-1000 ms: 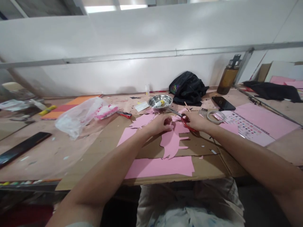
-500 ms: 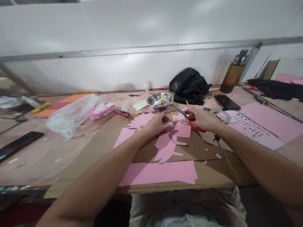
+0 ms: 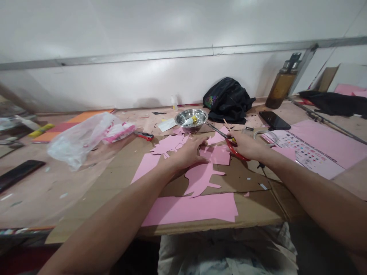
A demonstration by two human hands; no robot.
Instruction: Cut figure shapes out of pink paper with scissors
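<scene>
Both hands grip: right hand (image 3: 246,147) holds red scissors (image 3: 226,139) (blades blurred), left hand (image 3: 190,151) pinches pink paper (image 3: 200,175).

Bare forearms, no sleeves; pale, mottled grey-white trousers.

Count of items on bench — head view.
Hands: 2 — left hand (image 3: 190,152), right hand (image 3: 246,147).
Scissors, red-handled (image 3: 229,142): 1.
Steel bowl (image 3: 191,118): 1.
Black bag (image 3: 228,100): 1.
Brown bottle (image 3: 282,83): 1.
Phones: 2 — one by the bottle (image 3: 274,120), one at far left (image 3: 17,173).
Tape ring (image 3: 265,137): 1.
Clear plastic bag (image 3: 80,138): 1.
Red-handled cutter (image 3: 144,135): 1.
Pink paper pieces: several; exact number cannot be told.
</scene>
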